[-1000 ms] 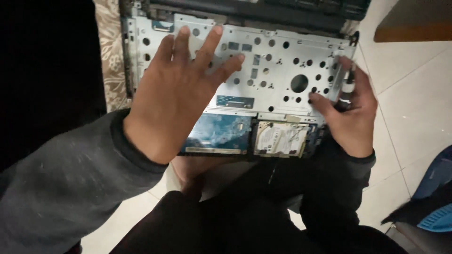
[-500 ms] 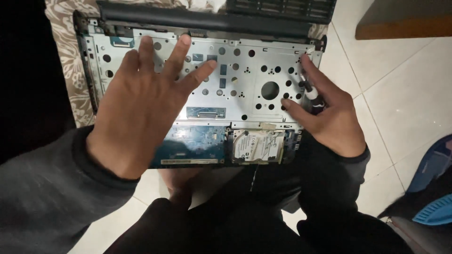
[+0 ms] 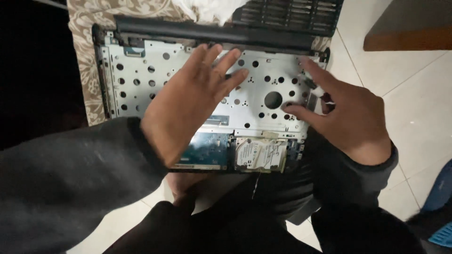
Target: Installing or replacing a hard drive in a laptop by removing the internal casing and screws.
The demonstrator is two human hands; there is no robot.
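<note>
Head view: both hands (image 3: 188,106) (image 3: 346,117) flat on opened laptop chassis (image 3: 141,70), hard drive (image 3: 260,154) in bay.

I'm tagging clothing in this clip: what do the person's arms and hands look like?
Both hands, left hand and right hand, are bare: no gloves, rings or watch show. Each arm wears a long dark grey sleeve with a ribbed cuff at the wrist.
</note>
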